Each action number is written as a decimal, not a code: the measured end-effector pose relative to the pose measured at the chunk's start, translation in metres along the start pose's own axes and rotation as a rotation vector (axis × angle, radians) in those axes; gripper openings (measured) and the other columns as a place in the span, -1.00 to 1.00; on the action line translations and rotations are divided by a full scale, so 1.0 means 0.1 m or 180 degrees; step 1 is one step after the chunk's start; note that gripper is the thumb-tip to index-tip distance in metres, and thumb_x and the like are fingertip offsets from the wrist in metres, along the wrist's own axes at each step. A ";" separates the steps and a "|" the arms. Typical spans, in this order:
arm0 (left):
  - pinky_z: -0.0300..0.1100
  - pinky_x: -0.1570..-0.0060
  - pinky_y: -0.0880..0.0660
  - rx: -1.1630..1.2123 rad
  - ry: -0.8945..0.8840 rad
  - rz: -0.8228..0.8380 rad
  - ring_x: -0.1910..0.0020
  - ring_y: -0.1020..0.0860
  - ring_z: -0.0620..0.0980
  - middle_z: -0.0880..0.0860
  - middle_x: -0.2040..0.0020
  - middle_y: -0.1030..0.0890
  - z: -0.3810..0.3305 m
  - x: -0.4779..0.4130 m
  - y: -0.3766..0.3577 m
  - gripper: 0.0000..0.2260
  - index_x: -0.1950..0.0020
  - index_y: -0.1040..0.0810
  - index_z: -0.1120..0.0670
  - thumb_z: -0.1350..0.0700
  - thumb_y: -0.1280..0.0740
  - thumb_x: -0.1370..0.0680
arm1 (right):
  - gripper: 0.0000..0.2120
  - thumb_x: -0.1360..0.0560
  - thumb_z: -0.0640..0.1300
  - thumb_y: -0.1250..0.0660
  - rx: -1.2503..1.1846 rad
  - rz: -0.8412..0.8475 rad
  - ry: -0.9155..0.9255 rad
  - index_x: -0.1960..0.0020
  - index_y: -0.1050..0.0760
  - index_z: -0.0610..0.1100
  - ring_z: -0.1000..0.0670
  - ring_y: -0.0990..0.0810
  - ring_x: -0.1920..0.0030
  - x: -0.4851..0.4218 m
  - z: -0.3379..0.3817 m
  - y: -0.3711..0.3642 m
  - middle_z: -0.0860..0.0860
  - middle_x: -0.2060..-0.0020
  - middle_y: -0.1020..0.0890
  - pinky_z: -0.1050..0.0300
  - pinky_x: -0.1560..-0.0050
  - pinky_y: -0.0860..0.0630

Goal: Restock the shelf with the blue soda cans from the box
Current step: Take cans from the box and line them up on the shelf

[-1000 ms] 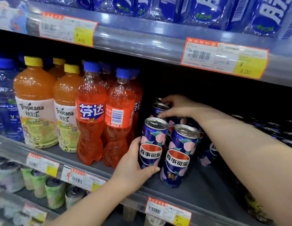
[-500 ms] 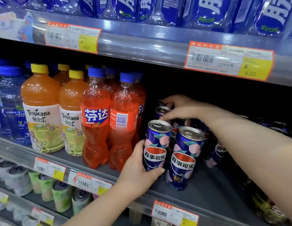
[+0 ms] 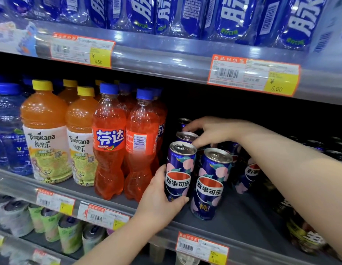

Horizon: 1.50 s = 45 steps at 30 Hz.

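Note:
Several blue soda cans stand on the middle shelf [image 3: 242,220]. My left hand [image 3: 158,205] wraps the lower part of the front-left blue can [image 3: 179,169], which stands upright on the shelf. Beside it on the right stands a second front can [image 3: 210,184]. My right hand [image 3: 210,131] reaches in from the right, fingers on the top of a can [image 3: 185,135] in the row behind. More blue cans [image 3: 248,175] stand farther back under my right forearm. The box is not in view.
Red-orange soda bottles [image 3: 109,142] stand right next to the cans on the left, then orange juice bottles [image 3: 44,131] and blue water bottles [image 3: 7,127]. Dark cans [image 3: 334,148] fill the shelf's right. An upper shelf edge [image 3: 166,62] hangs overhead; a lower shelf holds pale cans [image 3: 69,234].
Both hands hold nearly the same places on the cans. The camera has shifted, so the shelf appears slightly lower and to the right.

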<state>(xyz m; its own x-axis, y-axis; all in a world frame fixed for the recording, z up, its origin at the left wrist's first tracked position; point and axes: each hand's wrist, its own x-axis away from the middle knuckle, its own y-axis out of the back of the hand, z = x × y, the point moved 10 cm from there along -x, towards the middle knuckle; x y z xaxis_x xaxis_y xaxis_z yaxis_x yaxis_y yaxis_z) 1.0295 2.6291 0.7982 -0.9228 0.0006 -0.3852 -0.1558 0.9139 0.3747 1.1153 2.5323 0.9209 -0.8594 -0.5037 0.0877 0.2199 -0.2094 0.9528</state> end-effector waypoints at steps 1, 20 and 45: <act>-0.51 0.00 -0.31 0.0004 -0.0022 0.0004 -0.11 -0.42 -0.36 -0.33 -0.12 -0.44 0.00 0.00 0.00 -0.33 -0.15 -0.14 -0.43 0.06 -0.49 -0.34 | -0.50 -0.37 -0.07 -0.45 0.0042 0.0061 0.0055 -0.28 -0.43 0.05 0.01 -0.55 -0.09 0.00 0.01 -0.01 0.10 -0.17 -0.51 -0.11 0.07 -0.63; -0.68 0.16 -0.31 0.0079 0.0009 0.0017 0.05 -0.35 -0.65 -0.44 -0.01 -0.40 0.04 -0.02 0.00 -0.29 -0.16 -0.11 -0.40 0.07 -0.51 -0.32 | -0.29 -0.38 -0.12 -0.46 -0.0224 -0.0352 0.0016 -0.45 -0.23 -0.03 0.03 -0.46 -0.20 0.05 -0.19 0.22 -0.03 -0.35 -0.40 0.15 -0.01 -0.53; -0.66 0.19 -0.32 0.0040 0.0075 0.0064 0.07 -0.39 -0.60 -0.38 0.03 -0.45 0.02 -0.02 0.00 -0.34 -0.09 -0.18 -0.41 0.11 -0.52 -0.31 | -0.37 -0.35 0.01 -0.46 0.0445 -0.0171 -0.0259 -0.37 -0.36 -0.06 0.04 -0.51 -0.11 0.23 -0.36 0.20 0.01 -0.17 -0.52 0.29 0.10 -0.48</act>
<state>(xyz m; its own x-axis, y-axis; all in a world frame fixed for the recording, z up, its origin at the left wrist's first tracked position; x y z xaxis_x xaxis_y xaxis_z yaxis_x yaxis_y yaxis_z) 1.0320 2.6302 0.7970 -0.9338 0.0096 -0.3577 -0.1328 0.9189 0.3715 1.1172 2.4861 0.9316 -0.9040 -0.4241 0.0535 0.1113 -0.1127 0.9874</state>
